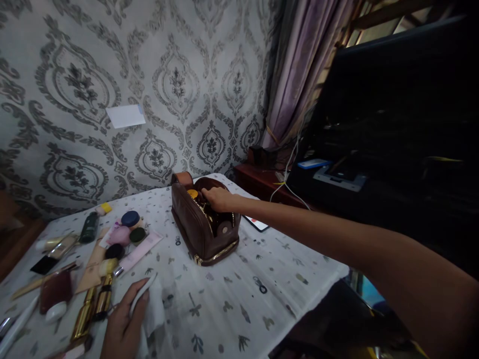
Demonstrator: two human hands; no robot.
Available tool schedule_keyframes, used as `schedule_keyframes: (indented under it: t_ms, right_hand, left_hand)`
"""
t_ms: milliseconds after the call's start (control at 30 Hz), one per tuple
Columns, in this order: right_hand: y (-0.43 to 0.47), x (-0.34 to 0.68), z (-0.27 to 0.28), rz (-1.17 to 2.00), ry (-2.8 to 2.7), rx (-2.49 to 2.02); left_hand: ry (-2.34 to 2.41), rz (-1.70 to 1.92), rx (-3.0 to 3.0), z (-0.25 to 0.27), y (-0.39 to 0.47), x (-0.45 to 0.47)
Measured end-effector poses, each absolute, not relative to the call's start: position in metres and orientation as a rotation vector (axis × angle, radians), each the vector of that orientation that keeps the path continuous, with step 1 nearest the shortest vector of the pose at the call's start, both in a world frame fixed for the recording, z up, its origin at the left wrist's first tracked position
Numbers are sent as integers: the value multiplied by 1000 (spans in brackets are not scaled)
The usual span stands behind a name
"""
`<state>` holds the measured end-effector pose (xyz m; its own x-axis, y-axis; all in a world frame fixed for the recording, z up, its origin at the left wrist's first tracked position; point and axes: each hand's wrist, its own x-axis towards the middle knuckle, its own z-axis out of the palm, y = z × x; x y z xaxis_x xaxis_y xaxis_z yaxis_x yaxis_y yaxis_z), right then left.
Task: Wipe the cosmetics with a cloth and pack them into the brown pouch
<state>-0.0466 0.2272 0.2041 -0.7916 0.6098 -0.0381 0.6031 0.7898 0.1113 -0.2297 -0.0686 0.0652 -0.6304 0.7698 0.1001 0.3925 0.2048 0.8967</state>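
A brown leather toiletry bag [190, 229] stands unzipped on the patterned cloth. My right hand [220, 199] reaches into its opening, fingers curled downward; what they grip, if anything, is hidden. Beside those fingers a round yellow-orange lid [192, 193] shows inside the bag. Low in the view, my left hand [125, 319] pinches a thin, white, tissue-like piece [154, 304] between thumb and fingers. Just left of that hand lie a gold tube [84, 314] and a small dark bottle with a gold cap [104, 299].
Cosmetics crowd the left side: a pink tube [140, 252], a blue-lidded jar [130, 219], a dark green bottle [89, 228] and a dark red bottle [56, 291]. Behind the bag, a phone-like slab [258, 224] lies flat. A large black screen-like panel [381, 124] rises at right near white cables [295, 149].
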Motion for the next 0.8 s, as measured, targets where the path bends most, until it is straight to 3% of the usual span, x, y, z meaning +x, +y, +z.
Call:
schedule_keyframes:
  t_ms: [800]
  right_hand:
    - [239, -66, 204, 329, 2619, 869]
  left_hand:
    - [2059, 1360, 1349, 72, -69, -211]
